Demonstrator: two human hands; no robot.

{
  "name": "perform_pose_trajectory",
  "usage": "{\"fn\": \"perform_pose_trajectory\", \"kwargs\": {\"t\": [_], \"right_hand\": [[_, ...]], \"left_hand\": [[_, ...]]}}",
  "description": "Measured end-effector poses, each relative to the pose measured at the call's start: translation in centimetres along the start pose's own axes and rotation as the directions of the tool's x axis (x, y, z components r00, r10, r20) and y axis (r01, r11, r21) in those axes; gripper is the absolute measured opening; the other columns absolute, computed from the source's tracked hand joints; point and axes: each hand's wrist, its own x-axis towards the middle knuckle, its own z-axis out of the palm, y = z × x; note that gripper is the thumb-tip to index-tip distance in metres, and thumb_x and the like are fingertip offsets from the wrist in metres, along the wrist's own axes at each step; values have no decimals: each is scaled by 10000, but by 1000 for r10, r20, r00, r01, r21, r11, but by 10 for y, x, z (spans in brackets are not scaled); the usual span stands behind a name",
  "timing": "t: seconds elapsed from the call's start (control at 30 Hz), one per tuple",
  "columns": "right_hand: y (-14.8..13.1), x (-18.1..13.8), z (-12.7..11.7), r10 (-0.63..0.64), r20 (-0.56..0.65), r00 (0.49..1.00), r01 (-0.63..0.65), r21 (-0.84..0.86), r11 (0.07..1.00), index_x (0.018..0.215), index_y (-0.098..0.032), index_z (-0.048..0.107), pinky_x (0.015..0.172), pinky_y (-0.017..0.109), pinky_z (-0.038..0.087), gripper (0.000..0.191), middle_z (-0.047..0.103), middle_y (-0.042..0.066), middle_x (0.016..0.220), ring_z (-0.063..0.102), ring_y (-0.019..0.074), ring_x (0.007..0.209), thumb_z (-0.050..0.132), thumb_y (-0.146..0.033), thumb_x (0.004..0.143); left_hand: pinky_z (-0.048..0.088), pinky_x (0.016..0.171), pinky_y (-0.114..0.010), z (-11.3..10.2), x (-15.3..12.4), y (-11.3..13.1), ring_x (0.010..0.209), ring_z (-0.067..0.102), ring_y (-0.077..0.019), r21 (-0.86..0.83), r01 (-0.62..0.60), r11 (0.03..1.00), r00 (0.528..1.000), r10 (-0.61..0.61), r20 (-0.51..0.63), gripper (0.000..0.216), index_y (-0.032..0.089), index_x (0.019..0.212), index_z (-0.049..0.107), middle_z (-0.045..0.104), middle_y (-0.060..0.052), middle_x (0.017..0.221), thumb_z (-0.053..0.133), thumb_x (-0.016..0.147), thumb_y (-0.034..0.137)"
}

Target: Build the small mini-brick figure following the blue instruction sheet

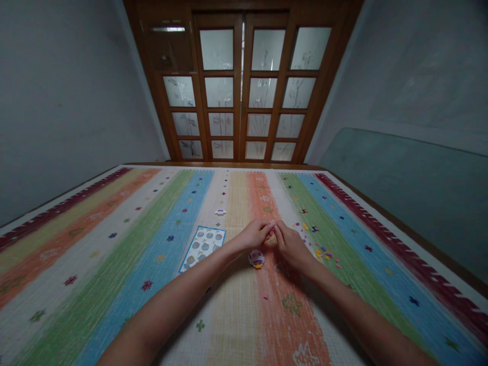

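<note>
My left hand [256,234] and my right hand [290,245] meet fingertip to fingertip above the striped mat [152,264], both pinched on a tiny piece too small to name. Just below the left wrist lies a small round colourful toy [256,258]. A blue-edged card printed with round shapes [203,247] lies flat to the left of my left forearm. Several tiny coloured pieces [322,250] are scattered to the right of my right hand. A small white piece [220,212] sits farther out on the mat.
The mat has long stripes in red, orange, green, blue and white and covers a wooden-edged surface. A wooden door with frosted glass panes [244,86] stands behind it. A greenish glass sheet [404,193] leans against the right wall.
</note>
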Motion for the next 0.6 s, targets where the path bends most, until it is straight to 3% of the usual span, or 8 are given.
{"fn": "perform_pose_trajectory", "kwargs": {"t": [0.23,0.37,0.47,0.6], "right_hand": [[-3,7,2,79,-22,997,-72,239,968,620,-234,368,546,273,358,291,458,-8,581,434,158,558,321,-424,835],[-4,8,-1,184,141,973,-230,482,846,585,-238,333,456,245,315,363,320,-62,505,320,115,454,346,-537,791],[-5,9,-3,197,242,950,-298,524,797,573,-247,269,414,227,286,365,237,-82,484,251,96,411,277,-532,801],[-8,12,-10,144,200,969,-219,427,877,516,-240,271,439,228,249,346,271,-68,455,271,97,427,330,-444,789]], "left_hand": [[216,522,-247,-3,-4,5,512,307,-99,-108,17,994,998,-24,-66,336,156,475,457,394,59,462,531,799,108],[241,505,-227,-2,-9,5,487,334,-91,-252,102,962,993,-113,-29,324,145,486,502,428,52,449,541,808,150],[273,453,-207,1,-10,4,425,378,-87,-397,234,887,971,-230,59,314,139,522,529,467,32,440,484,829,185],[304,385,-177,4,-7,-1,360,369,-58,-588,418,693,906,-367,212,297,137,490,461,465,15,454,465,787,149]]}}
